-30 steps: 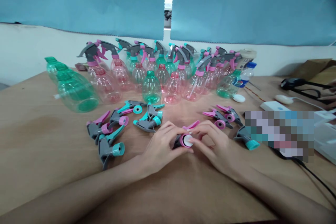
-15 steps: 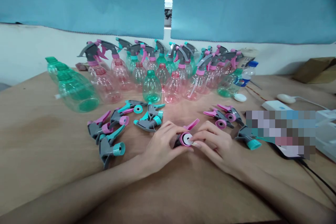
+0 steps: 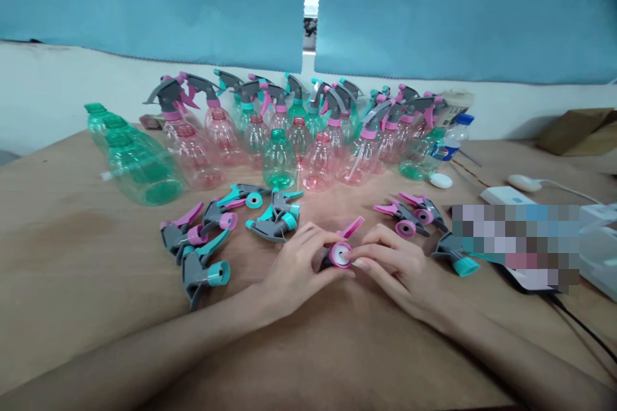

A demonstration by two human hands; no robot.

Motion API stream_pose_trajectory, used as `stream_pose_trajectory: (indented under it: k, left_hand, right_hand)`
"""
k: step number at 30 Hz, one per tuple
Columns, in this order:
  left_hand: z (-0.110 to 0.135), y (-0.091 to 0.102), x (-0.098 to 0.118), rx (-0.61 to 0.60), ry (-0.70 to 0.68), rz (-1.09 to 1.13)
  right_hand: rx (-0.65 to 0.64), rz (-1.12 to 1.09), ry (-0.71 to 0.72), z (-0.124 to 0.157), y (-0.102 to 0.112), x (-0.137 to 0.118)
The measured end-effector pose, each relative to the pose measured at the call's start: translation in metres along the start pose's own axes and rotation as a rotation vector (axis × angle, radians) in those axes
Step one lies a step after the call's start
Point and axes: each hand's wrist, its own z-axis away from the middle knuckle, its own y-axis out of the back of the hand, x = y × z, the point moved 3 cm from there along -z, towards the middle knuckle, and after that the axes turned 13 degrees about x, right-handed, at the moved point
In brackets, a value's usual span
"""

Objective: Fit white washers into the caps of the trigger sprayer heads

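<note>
My left hand (image 3: 303, 258) is closed around a grey and pink trigger spray head (image 3: 353, 227), its open collar turned up towards me. A white washer (image 3: 340, 255) with a small dark hole lies inside the pink collar. My right hand (image 3: 398, 263) is curled at the collar's right side, with the index fingertip on the washer and the thumb just below, by the rim. Loose spray heads lie on both sides: teal and grey ones (image 3: 270, 228) and pink and grey ones (image 3: 179, 231) at left, several more (image 3: 405, 218) at right.
Behind stand rows of pink bottles (image 3: 318, 164) and green bottles (image 3: 279, 160), many topped with spray heads. At right are a pixelated phone (image 3: 525, 257) with a cable, a white box (image 3: 508, 194), a white mouse (image 3: 525, 182) and a labelled drink bottle (image 3: 450, 141).
The white washer has gone from tilted at the pink collar to lying flatter inside it. My right fingers have shifted slightly on it; my left hand stays put.
</note>
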Motion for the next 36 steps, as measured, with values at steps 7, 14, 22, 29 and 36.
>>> stream_pose_trajectory:
  k: [7, 14, 22, 29, 36]
  left_hand:
    - [0.0003, -0.0008, -0.0002, 0.009, -0.031, -0.021]
    - [0.0014, -0.0004, 0.0029, -0.010, -0.106, -0.051]
    - [0.0025, 0.0009, 0.0047, 0.001, -0.186, -0.108]
    - [0.0038, -0.0009, 0.0013, 0.039, -0.212, -0.109]
    - [0.0049, -0.0014, 0.0017, 0.032, -0.241, -0.105]
  right_hand:
    - [-0.025, 0.001, 0.028, -0.0033, -0.0005, -0.0008]
    - [0.004, 0.001, 0.021, -0.0022, -0.0020, 0.0034]
    - [-0.046, 0.005, 0.036, -0.0035, -0.0033, 0.0025]
    - [-0.046, 0.095, 0.096, -0.0055, -0.0018, 0.0034]
    - [-0.044, 0.166, 0.111, -0.0021, -0.0034, 0.0060]
